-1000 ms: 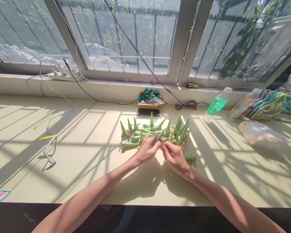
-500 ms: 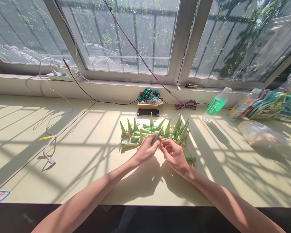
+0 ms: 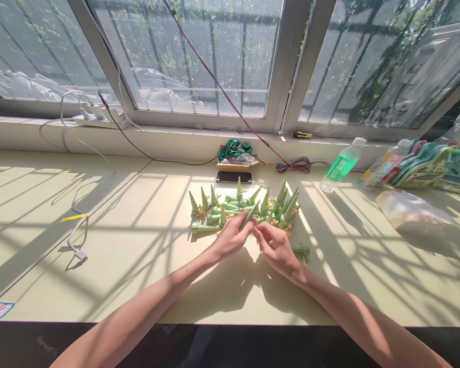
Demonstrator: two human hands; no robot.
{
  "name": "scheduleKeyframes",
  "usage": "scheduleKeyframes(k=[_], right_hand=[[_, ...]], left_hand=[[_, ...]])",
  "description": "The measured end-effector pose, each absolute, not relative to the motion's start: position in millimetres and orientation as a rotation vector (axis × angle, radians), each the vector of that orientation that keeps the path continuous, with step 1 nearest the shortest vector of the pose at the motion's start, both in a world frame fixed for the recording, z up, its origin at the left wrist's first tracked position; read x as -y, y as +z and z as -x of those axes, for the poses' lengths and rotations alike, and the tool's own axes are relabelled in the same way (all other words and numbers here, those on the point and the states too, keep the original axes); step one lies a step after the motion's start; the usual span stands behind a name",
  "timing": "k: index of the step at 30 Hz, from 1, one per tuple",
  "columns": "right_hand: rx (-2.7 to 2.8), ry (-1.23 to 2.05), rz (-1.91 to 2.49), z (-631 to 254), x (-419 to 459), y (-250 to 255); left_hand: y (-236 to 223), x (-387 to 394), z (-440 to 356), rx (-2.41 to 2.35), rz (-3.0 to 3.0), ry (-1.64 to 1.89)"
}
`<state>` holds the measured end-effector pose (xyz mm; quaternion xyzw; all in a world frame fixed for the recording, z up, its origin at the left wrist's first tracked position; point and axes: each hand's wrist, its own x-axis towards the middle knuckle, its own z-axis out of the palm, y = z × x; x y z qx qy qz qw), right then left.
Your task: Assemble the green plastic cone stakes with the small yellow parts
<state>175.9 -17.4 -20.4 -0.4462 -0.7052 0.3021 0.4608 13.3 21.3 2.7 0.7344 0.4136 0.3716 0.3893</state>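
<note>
My left hand (image 3: 230, 236) is closed around a green plastic plant watering spike (image 3: 252, 210), its pointed end leaning up and to the right. Close against it, my right hand (image 3: 276, 247) pinches with thumb and forefinger at a small yellow part near the spike's lower end; the fingers mostly hide it. Just beyond both hands, several more green spikes (image 3: 239, 190) with yellow valves stand or lie in a cluster on the table. One green piece (image 3: 302, 249) lies apart, partly behind my right wrist.
A black phone (image 3: 233, 177) and a small box (image 3: 235, 166) with green stuff lie behind the cluster. To the right are a green-labelled bottle (image 3: 340, 167), a plastic bag (image 3: 412, 212) and coiled wire (image 3: 297, 165). A white cable (image 3: 76, 204) trails at left. The table edge (image 3: 130, 321) is near me.
My right fingers have shifted slightly and closed in more at the spike's lower end. My left hand keeps its hold almost unmoved.
</note>
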Motion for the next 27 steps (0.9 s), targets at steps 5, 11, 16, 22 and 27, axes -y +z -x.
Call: scheduleKeyframes(k=[5, 11, 16, 22, 27], right_hand=[[1.731, 0.744, 1.105, -176.5, 16.2, -22.1], [1.655, 0.771, 1.089, -174.7, 17.8, -17.8], [1.654, 0.733, 1.070, -173.8, 17.7, -18.8], [1.661, 0.696, 1.051, -174.8, 15.6, -22.1], [1.663, 0.689, 1.018, -175.8, 16.4, -20.5]], left_hand=[[1.2, -22.2, -13.6, -1.012, -1.837, 0.952], [-0.2, -23.0, -14.4, -0.922, -1.726, 0.968], [0.1, -21.9, -14.9, -0.919, -1.698, 0.978], [1.3, -22.6, -14.3, -0.960, -1.726, 0.975], [2.9, -23.7, -14.6, -0.932, -1.722, 0.961]])
